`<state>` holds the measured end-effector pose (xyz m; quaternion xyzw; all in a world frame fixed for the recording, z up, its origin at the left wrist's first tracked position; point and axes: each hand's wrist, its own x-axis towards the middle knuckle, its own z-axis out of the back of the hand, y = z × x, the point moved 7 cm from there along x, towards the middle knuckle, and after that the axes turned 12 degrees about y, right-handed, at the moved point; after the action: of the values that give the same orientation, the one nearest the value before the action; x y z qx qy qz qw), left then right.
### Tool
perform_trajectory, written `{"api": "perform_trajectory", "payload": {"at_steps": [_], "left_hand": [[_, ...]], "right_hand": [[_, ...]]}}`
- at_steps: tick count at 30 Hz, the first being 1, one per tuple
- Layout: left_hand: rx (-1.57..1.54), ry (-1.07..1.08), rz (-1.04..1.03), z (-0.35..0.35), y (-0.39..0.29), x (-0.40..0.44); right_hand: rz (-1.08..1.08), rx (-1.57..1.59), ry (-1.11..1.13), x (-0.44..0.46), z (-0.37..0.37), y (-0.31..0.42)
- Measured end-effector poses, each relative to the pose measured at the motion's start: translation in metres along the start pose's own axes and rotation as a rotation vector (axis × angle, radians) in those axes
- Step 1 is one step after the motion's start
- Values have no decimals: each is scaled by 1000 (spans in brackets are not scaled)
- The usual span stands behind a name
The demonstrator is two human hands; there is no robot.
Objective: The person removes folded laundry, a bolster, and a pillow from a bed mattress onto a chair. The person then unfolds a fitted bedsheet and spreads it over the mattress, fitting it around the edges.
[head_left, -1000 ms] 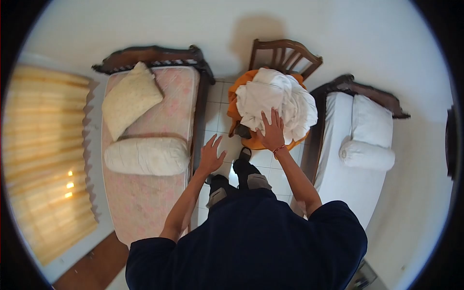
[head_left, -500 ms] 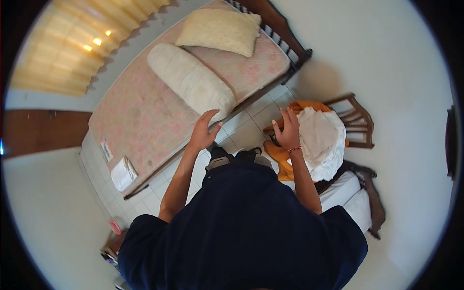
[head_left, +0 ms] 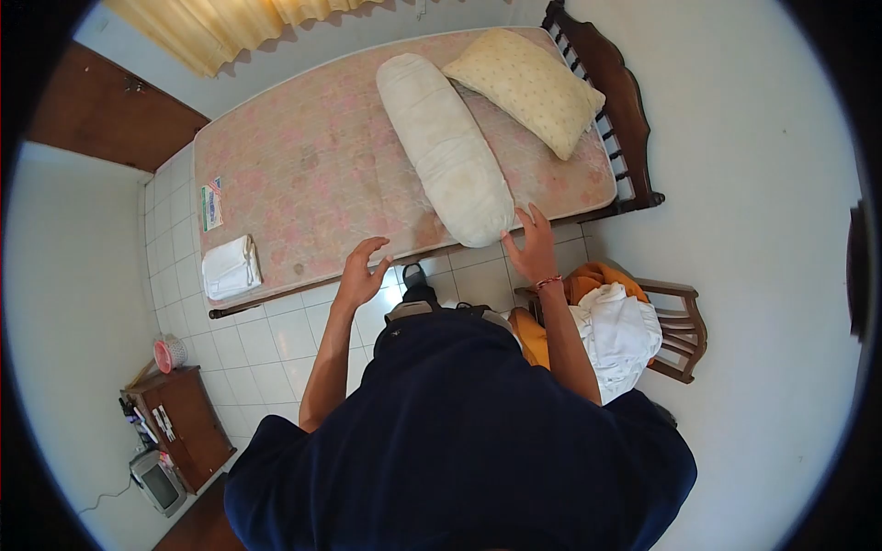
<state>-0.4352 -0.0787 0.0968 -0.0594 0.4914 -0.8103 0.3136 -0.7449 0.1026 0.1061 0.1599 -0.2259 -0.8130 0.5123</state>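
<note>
Pink-patterned mattress (head_left: 312,165), both forearms reaching forward, left hand (head_left: 364,274) and right hand (head_left: 531,246) empty, fingers spread wide

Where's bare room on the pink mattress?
Widest: mattress middle, between bolster and the folded white cloth. Smaller: the corner patch bordered by bolster, pillow and headboard. Crowded: where pillow and bolster nearly meet; bolster's end, beside the right hand.

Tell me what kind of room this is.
Most likely a bedroom: there's a mattress on a wooden bed frame, with a bolster and a yellowish pillow lying on it.
</note>
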Motion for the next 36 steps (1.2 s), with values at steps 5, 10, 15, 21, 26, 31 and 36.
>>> {"api": "perform_trajectory", "payload": {"at_steps": [5, 10, 15, 21, 26, 31, 36], "left_hand": [[3, -40, 15, 44, 34, 7], [96, 11, -54, 68, 37, 50], [210, 70, -83, 67, 31, 107], [235, 136, -28, 42, 40, 172], [449, 307, -33, 14, 72, 250], [772, 346, -55, 4, 133, 365], [1077, 276, -71, -3, 175, 485]], "right_hand": [[-72, -23, 39, 45, -14, 23], [-92, -65, 82, 82, -35, 34], [-208, -121, 202, 140, -67, 28], [-546, -29, 437, 241, -162, -34], [-852, -189, 644, 288, -242, -103], [-837, -140, 636, 282, -301, -145], [-579, -196, 467, 277, -308, -153]]}}
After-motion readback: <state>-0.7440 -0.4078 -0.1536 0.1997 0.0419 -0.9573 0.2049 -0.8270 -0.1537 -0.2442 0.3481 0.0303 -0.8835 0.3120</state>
